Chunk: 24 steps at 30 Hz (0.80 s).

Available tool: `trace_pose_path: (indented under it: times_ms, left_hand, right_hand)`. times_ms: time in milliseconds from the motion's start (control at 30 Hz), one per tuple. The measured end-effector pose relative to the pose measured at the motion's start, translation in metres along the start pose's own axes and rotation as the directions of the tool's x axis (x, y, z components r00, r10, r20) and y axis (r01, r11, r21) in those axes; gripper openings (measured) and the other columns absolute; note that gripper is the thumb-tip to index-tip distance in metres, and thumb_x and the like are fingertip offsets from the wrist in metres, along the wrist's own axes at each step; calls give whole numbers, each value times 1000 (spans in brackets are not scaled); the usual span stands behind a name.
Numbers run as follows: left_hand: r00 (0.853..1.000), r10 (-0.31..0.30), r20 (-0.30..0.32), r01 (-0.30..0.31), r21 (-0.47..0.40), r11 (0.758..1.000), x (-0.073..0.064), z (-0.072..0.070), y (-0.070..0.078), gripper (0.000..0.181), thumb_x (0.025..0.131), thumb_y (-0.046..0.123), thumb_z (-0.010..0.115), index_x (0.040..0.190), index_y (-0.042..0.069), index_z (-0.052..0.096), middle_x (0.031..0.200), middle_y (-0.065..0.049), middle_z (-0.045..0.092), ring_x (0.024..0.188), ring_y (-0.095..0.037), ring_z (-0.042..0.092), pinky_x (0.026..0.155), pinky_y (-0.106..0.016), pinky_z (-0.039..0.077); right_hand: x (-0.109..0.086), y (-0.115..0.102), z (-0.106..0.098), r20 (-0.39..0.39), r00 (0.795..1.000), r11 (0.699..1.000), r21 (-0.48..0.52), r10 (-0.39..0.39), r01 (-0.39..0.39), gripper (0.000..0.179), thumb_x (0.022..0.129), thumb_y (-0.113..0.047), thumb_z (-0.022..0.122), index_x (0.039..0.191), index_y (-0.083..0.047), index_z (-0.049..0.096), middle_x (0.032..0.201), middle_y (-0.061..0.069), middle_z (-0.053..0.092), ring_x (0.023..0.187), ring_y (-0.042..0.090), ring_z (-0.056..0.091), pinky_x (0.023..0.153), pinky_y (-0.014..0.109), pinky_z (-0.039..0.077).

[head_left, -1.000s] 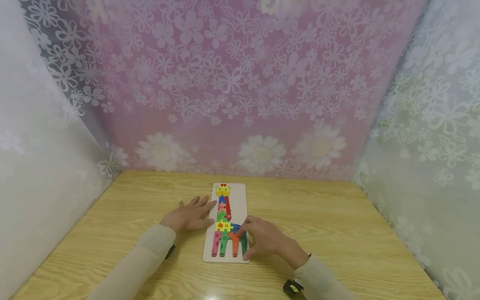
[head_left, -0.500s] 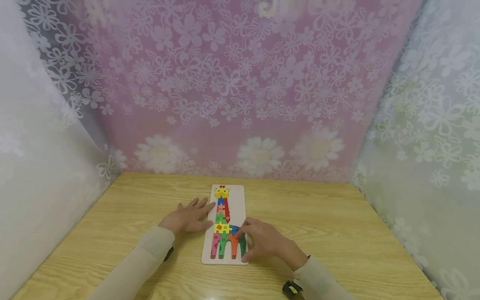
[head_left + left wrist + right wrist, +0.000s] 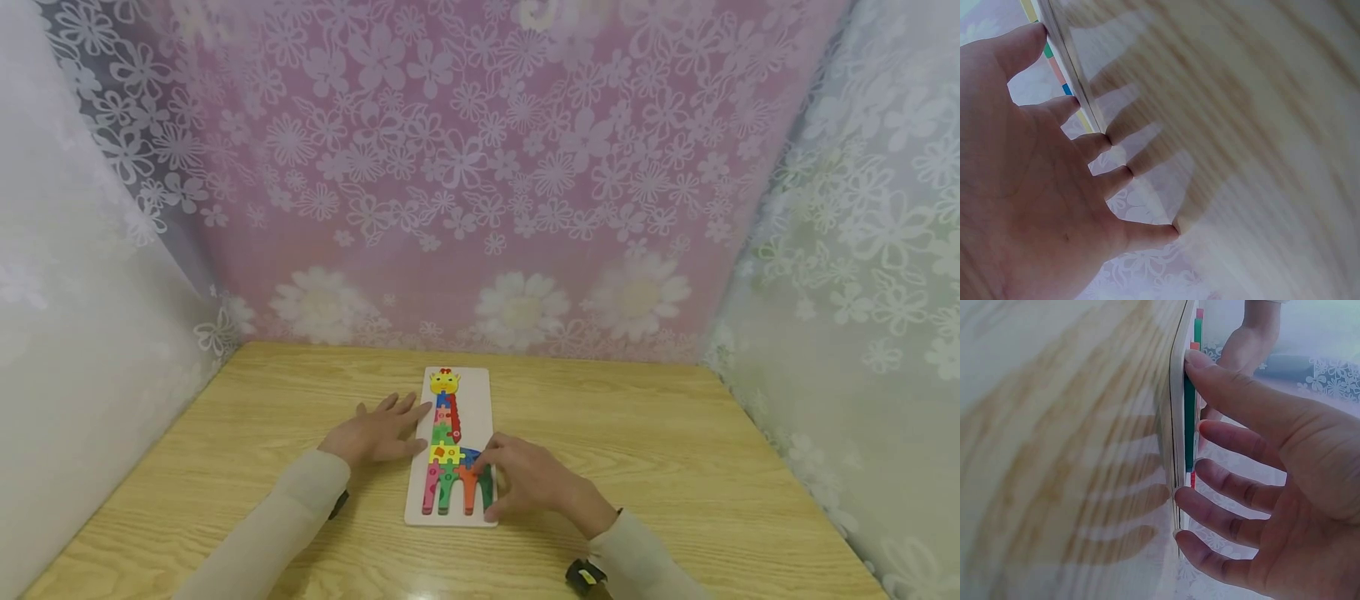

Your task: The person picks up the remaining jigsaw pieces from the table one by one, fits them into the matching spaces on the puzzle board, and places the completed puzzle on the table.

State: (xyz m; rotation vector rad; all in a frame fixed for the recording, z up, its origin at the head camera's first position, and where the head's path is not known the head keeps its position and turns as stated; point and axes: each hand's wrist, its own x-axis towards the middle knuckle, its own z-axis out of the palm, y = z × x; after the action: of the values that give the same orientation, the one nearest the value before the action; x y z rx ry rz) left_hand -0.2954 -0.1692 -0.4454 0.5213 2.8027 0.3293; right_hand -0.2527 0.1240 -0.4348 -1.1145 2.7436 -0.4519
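Note:
A giraffe jigsaw puzzle (image 3: 447, 454) of colourful, numbered pieces lies on a pale rectangular board (image 3: 476, 400) on the table. My left hand (image 3: 378, 432) is spread flat, with index finger and thumb at the board's left edge. In the left wrist view, its other fingertips (image 3: 1175, 230) touch the table. My right hand (image 3: 536, 477) holds the dark green leg piece (image 3: 487, 483) between thumb and fingers, at the board's lower right. This piece (image 3: 1189, 419) sits on the board in the right wrist view, the ring and little fingertips beside the board's edge.
The wood-grain table (image 3: 637, 433) extends around the board. Pink flowered cloth (image 3: 480, 208) hangs behind it, with pale flowered sheets (image 3: 862, 250) along both sides. A dark band (image 3: 585, 575) is worn at the right wrist.

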Motion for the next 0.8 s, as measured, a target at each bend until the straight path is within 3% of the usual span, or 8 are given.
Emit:
trace_pose_path:
  times_ms: [600, 800]
  left_hand:
    - [1000, -2, 6, 2, -8, 1000, 0, 3, -6, 75, 102, 64, 46, 166, 32, 23, 175, -8, 16, 161, -42, 12, 118, -82, 9]
    - [1000, 8, 18, -7, -47, 999, -1, -1, -7, 72, 104, 60, 43, 167, 32, 19, 175, -7, 12, 162, -41, 10, 119, -81, 7]
  right_hand:
    - [2, 1, 2, 18, 1000, 1000, 8, -20, 19, 52, 77, -43, 90, 122, -22, 74, 121, -3, 63, 104, 11, 59, 91, 29, 55]
    - [-2, 2, -6, -18, 1000, 1000, 27, -4, 4, 36, 90, -37, 80, 120, -19, 75, 121, -1, 65, 106, 14, 62, 93, 34, 56]
